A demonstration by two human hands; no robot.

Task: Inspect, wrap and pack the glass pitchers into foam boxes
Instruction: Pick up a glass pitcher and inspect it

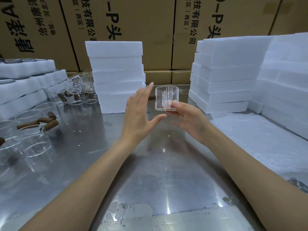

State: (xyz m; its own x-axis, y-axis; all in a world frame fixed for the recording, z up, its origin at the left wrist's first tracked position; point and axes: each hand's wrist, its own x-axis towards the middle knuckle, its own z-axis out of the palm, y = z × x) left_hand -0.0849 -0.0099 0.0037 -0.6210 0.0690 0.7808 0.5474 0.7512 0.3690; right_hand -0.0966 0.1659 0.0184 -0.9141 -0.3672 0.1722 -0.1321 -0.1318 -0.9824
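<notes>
Item: glass pitcher [167, 98], clear, straight-walled, with white vertical line markings on its side. Position: centre of the frame, held upright in the air above the steel desk [150, 164]. No handle can be made out on it from this angle.

Right hand [186, 119]: grips the pitcher low down, thumb on the near wall, fingers curled beneath the base.

Left hand [141, 114]: fingers straight and spread, holding nothing, just beside the pitcher on its left, not touching.

Stock, left of frame: loose glass pitchers with brown wooden handles [48, 124] standing on the desk; more at upper left beside foam trays [25, 77].

Packing material: stack of white foam boxes [116, 75] behind the hands; larger stacks [230, 72] at right. Printed cardboard cartons [133, 22] fill the background.

Step in hand, as judged: inspection. To do it well, bring the free hand to the wall for support, turn the pitcher slowly against the light, check rim, base and markings for chips or cracks, and keep it over the desk.
</notes>
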